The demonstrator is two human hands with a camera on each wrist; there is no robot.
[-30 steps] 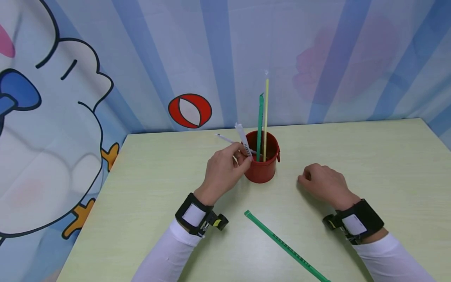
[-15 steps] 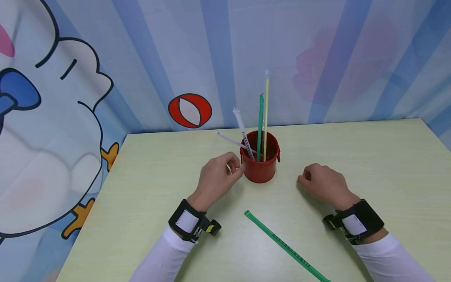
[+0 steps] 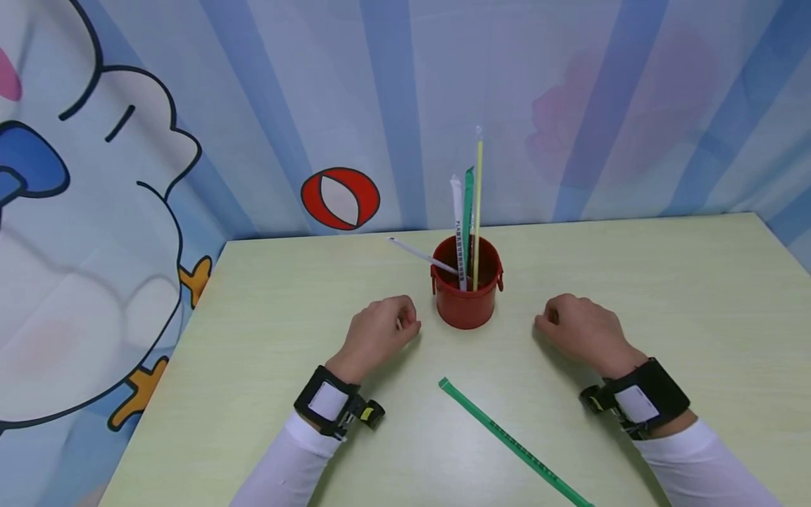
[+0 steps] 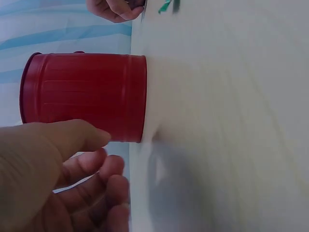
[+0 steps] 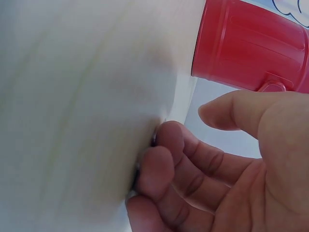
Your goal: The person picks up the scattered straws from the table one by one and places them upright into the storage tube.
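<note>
A red metal bucket (image 3: pixel 466 308) stands on the table, holding a white wrapped straw (image 3: pixel 458 225), a green wrapped straw (image 3: pixel 468 204) and a yellow straw (image 3: pixel 478 190) upright. A thin white straw (image 3: pixel 415 252) leans out over its left rim. My left hand (image 3: pixel 376 336), loosely curled with nothing in it, is just left of the bucket; its wrist view shows the red wall (image 4: pixel 91 89) beyond the thumb. To the bucket's right, my right hand (image 3: pixel 581 332) rests on the table, fingers loosely bent and holding nothing. Between my forearms lies another green wrapped straw (image 3: pixel 507 438).
The pale wooden table (image 3: pixel 285 296) ends at the back against a blue striped curtain (image 3: pixel 443 91) with cartoon prints. A black strap with a small camera (image 3: pixel 369 412) sits on the left wrist, and another camera (image 3: pixel 594 400) on the right.
My left hand has let go of the white wrapped straw and drawn back down and left. That straw now stands upright beside the green one in the bucket. The right hand stays put.
</note>
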